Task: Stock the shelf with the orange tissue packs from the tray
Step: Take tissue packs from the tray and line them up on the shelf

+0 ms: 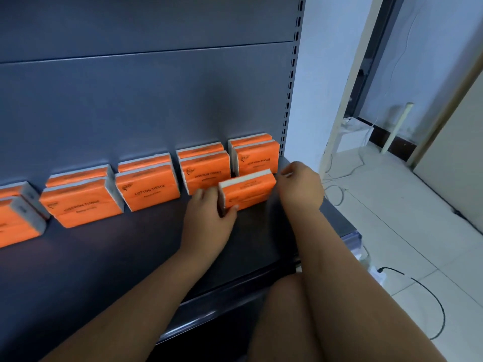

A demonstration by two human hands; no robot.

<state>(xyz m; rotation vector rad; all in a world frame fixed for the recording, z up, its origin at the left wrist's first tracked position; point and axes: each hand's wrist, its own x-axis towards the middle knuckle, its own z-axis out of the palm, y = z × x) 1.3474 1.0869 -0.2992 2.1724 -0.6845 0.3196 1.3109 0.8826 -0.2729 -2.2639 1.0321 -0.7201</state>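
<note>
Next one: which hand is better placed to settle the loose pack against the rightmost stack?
Left. The left hand grips the loose pack at its left end, thumb across the front, just before the rightmost stack. The right hand is curled beside the right end; contact there is unclear.

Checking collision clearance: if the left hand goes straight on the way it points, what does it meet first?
Likely the upright orange plastic-wrapped tissue pack marked COTTON TISSUE, directly beyond the left hand, which grips the front orange tissue pack. The gap looks small, but depth is unclear.
</note>
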